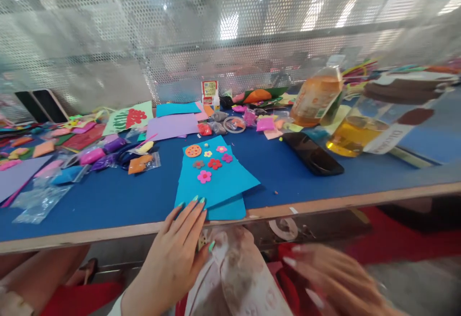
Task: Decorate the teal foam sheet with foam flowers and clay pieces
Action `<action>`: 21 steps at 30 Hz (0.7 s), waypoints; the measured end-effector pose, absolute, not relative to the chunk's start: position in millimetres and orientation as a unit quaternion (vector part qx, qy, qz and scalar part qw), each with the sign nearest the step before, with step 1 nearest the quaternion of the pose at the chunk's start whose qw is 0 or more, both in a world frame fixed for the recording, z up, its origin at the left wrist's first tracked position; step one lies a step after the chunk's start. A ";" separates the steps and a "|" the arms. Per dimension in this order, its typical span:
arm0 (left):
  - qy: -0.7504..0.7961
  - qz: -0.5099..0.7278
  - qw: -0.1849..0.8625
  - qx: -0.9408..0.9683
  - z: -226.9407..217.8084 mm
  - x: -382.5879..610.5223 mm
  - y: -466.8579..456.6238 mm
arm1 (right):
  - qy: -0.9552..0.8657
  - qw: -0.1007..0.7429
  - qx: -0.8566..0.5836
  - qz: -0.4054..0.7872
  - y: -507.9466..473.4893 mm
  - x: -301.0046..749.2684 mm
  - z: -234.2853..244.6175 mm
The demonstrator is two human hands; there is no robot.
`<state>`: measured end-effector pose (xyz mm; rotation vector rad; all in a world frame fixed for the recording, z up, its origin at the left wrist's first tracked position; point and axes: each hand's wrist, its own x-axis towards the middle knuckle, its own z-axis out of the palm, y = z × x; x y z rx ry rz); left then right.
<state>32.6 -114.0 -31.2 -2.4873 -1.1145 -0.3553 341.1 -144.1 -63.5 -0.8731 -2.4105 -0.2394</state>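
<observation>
My left hand lies stretched out at the table's front edge, fingertips resting on the lower edge of a blue sheet. It grips nothing. On the sheet sit small clay flowers, among them a pink one and a red one, plus an orange disc with dots. A second blue sheet shows partly beneath the first. Down at the right, below table height, my right hand is smeared by motion near red cloth, and I cannot make out whether it holds anything.
Bagged colored clay and colored sheets spread over the left of the blue table. A black phone, an orange drink bottle and a jar of yellow liquid stand right. A tape ring lies behind; a perforated metal screen rises beyond.
</observation>
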 end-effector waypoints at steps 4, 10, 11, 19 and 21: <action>-0.424 -0.133 0.234 -0.865 -29.1 18.1 -119.3 | -0.878 0.323 -0.342 -0.093 -54.7 313.3 0.4; -0.454 -0.106 0.299 -0.833 -23.9 -9.4 -137.5 | -0.917 0.129 -0.378 0.015 90.9 278.7 -3.7; -0.450 -0.102 0.303 -0.834 -22.4 -13.0 -139.0 | -0.918 0.111 -0.380 0.029 99.4 277.4 -10.6; -0.439 -0.114 0.300 -0.839 -27.4 -26.3 -128.9 | -0.934 0.131 -0.333 0.005 -26.8 342.4 -46.7; -0.437 -0.134 0.295 -0.839 -30.6 -24.8 -124.9 | -0.930 0.174 -0.323 -0.021 -72.3 366.4 -55.3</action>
